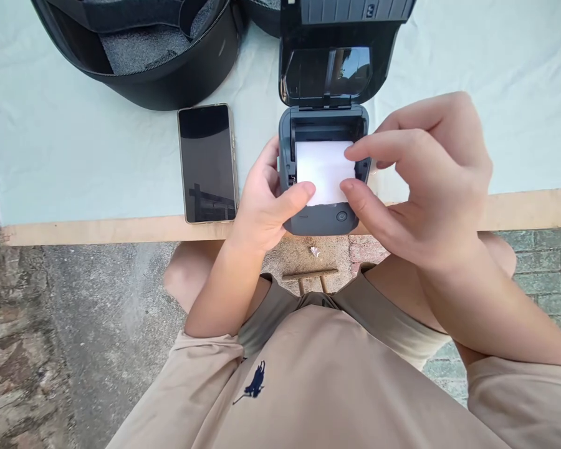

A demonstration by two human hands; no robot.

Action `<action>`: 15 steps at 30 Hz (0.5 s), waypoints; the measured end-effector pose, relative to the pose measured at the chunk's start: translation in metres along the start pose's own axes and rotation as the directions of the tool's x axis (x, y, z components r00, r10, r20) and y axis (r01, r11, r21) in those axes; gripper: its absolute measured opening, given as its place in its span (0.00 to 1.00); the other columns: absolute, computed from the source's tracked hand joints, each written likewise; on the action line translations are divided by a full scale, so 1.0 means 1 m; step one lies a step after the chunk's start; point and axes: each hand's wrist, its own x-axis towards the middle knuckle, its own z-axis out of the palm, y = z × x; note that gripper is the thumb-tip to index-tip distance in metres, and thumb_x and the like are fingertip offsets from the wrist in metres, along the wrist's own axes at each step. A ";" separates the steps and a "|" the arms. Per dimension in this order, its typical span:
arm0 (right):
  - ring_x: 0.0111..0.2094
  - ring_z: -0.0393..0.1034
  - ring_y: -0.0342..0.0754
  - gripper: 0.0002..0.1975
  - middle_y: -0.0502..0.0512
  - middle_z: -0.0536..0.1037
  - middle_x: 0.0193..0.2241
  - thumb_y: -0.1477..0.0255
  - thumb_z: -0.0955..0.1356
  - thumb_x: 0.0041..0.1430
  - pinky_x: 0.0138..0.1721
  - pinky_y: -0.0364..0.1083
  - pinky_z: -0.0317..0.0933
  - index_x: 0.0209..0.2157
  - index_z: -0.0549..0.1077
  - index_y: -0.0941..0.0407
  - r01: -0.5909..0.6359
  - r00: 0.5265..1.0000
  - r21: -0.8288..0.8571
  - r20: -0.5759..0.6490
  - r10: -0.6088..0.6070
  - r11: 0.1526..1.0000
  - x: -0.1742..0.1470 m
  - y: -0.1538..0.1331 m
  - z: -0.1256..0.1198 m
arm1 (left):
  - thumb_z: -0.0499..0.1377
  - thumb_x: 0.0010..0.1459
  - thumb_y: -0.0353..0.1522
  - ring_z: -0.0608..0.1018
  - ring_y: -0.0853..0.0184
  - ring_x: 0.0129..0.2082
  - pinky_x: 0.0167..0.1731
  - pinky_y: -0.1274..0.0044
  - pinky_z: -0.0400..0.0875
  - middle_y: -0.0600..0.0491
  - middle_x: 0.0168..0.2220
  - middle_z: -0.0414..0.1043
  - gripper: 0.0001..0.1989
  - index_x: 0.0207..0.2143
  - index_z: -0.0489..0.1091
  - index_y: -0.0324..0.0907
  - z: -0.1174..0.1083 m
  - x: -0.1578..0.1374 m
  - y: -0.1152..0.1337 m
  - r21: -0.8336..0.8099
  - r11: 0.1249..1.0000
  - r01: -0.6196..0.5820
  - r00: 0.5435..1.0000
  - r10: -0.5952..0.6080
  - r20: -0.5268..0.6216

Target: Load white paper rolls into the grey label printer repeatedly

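A small dark grey printer (320, 223) is at the table's front edge, its black lid (295, 70) swung up and back. White paper (326, 163) fills the middle of its open compartment; whether it is a full roll cannot be seen. My left hand (266, 202) grips the printer's left side, its thumb lying over the paper's lower left corner. From the right, my right hand (430, 171) reaches in, with index fingertip and thumb tip touching the paper's right edge, a small gap between them. Its other fingers are curled beside the printer.
Left of the printer lies a phone (208, 165), screen dark. An open black zip case (177, 75) with grey foam stands at the back left, and part of another dark case (264, 17) shows behind. A pale cloth (75, 156) covers the table. White scrap (315, 251) lies below.
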 end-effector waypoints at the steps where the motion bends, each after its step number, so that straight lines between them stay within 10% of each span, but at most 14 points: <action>1: 0.39 0.67 0.47 0.09 0.56 0.68 0.36 0.72 0.66 0.55 0.37 0.48 0.65 0.40 0.70 0.54 0.017 1.000 -0.011 -0.003 -0.017 1.000 0.000 0.001 0.000 | 0.62 0.52 0.39 0.65 0.50 0.61 0.48 0.64 0.74 0.49 0.38 0.74 0.19 0.44 0.64 0.42 -0.002 0.000 0.000 0.008 1.000 -0.008 1.000 0.008 0.022; 15: 0.43 0.67 0.50 0.11 0.58 0.69 0.40 0.72 0.67 0.52 0.41 0.54 0.65 0.39 0.67 0.54 0.028 0.993 0.043 0.113 -0.033 0.999 0.003 -0.001 -0.006 | 0.62 0.52 0.38 0.75 0.52 0.52 0.40 0.70 0.77 0.50 0.38 0.72 0.19 0.44 0.62 0.40 -0.003 0.002 0.000 0.062 0.998 -0.030 0.999 0.028 0.037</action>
